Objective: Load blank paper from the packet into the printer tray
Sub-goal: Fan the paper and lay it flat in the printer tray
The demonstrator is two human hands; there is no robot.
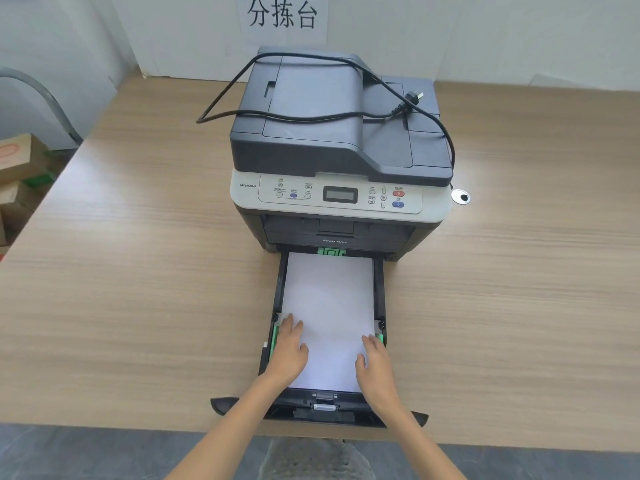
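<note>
A grey and black printer (339, 133) stands on the wooden table. Its black paper tray (379, 289) is pulled out toward me, its front reaching the table's near edge. A stack of blank white paper (329, 299) lies flat inside the tray between the side guides. My left hand (289, 351) rests flat on the paper's near left part, fingers spread. My right hand (374, 362) lies flat on the near right part, fingertips by the green guide tab (380, 337). Neither hand grips anything. No paper packet is in view.
A black power cable with its plug (412, 98) lies looped over the printer's top. A round cable grommet (460, 196) sits in the table (138, 271) right of the printer. Cardboard boxes (20, 161) stand on the floor at left. A paper sign (282, 15) hangs on the back wall.
</note>
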